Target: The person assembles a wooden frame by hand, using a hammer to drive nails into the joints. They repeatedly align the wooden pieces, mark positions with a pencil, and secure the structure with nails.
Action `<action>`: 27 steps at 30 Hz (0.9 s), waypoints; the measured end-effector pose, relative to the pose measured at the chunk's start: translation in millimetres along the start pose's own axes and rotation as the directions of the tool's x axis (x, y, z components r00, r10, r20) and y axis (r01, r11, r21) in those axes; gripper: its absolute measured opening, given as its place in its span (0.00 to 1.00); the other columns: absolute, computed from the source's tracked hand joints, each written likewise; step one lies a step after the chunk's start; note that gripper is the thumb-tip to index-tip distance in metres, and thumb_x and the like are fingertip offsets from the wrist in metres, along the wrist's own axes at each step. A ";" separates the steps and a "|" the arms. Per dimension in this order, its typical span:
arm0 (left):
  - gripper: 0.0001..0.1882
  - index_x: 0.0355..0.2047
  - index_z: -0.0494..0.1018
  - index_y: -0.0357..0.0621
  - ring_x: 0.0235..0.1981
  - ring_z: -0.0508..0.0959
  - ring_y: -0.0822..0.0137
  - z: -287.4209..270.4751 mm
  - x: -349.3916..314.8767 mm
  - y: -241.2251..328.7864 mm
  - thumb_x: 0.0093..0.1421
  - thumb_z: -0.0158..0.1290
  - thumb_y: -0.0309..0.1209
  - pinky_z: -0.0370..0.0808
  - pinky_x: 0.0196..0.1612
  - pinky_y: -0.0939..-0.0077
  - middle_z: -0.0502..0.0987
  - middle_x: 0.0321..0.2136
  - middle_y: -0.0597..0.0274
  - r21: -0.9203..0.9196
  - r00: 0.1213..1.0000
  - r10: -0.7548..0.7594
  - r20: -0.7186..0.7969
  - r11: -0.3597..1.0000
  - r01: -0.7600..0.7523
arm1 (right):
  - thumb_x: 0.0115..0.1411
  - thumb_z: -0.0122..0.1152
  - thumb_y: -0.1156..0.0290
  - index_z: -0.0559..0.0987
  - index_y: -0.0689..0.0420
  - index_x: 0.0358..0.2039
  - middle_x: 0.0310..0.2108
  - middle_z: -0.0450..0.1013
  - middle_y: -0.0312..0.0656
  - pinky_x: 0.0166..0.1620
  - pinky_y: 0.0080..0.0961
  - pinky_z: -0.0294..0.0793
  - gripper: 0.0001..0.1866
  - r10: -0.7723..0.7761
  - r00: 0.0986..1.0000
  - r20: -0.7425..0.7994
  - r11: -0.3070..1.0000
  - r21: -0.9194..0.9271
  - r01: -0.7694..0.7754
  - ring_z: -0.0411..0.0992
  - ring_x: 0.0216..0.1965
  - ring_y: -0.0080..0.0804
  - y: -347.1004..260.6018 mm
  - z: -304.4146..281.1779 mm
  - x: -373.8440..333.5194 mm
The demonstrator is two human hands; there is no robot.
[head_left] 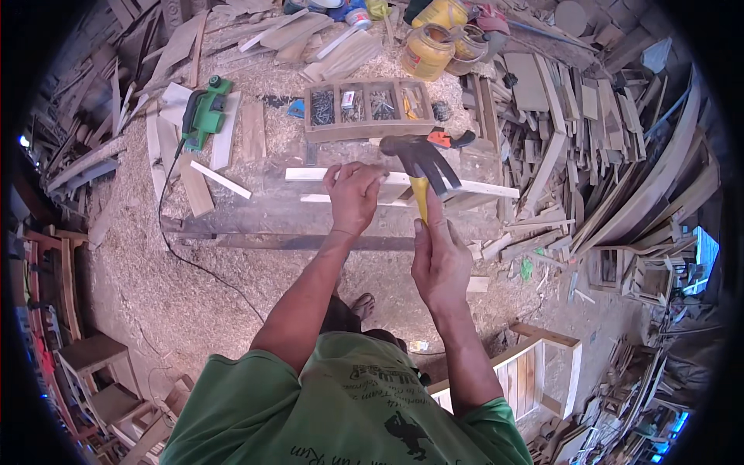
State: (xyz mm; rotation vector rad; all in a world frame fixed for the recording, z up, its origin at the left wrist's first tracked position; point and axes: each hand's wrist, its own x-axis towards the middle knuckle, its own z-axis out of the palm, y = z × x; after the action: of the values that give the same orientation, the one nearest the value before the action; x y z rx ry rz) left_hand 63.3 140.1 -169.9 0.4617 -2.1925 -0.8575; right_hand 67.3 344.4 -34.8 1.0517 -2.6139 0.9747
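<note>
1. Head view: the right hand (440, 260) is clenched around the yellow handle of a claw hammer (422, 167), whose dark head is raised at about 12 o'clock from that hand, above the pale wood strip (480, 187).
2. Head view: the left hand (353, 195) pinches something small at its fingertips against the strip; it is likely a nail, though too small to tell. Its grip is closed in a pinch.
3. Head view: the strip lies across a dark plank on the sawdust-covered surface (232, 225).
4. Head view: at 12 o'clock past the strip sits a wooden tray of nails (369, 110); at 10 o'clock, a green electric planer (203, 112).
5. Judgement: fastening looks barely begun, with the hammer lifted and no driven nails visible.
</note>
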 end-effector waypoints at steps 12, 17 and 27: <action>0.14 0.48 0.86 0.57 0.51 0.83 0.59 -24.3 31.0 -1.5 0.61 0.67 0.37 0.65 0.65 0.51 0.88 0.42 0.61 0.206 0.947 0.079 0.312 0.967 -0.149 | 0.78 0.55 0.68 0.58 0.42 0.83 0.34 0.82 0.62 0.37 0.61 0.79 0.37 0.251 0.960 0.125 0.960 -0.160 -0.230 0.81 0.32 0.67 42.5 32.3 -14.9; 0.17 0.50 0.87 0.57 0.46 0.85 0.52 -32.4 50.4 -9.2 0.60 0.68 0.40 0.70 0.60 0.48 0.88 0.38 0.54 0.233 0.862 -0.002 0.508 0.963 -0.135 | 0.77 0.57 0.71 0.59 0.43 0.83 0.34 0.82 0.62 0.38 0.60 0.77 0.37 0.207 0.975 0.080 0.977 -0.071 -0.202 0.80 0.33 0.69 53.6 45.1 -16.1; 0.19 0.48 0.87 0.62 0.46 0.87 0.53 -25.9 48.7 -12.8 0.58 0.72 0.49 0.69 0.61 0.52 0.90 0.38 0.58 0.242 0.865 -0.073 0.496 0.969 -0.057 | 0.75 0.61 0.75 0.63 0.48 0.82 0.37 0.82 0.59 0.35 0.47 0.81 0.38 -0.017 1.000 0.003 0.987 0.157 0.017 0.81 0.30 0.60 -2.5 -23.2 5.8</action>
State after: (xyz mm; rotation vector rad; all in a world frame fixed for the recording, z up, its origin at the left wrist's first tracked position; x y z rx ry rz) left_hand 50.5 93.0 -141.3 0.3967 -2.8056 -0.7685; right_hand 62.6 354.4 -13.5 1.1092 -2.5614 1.1929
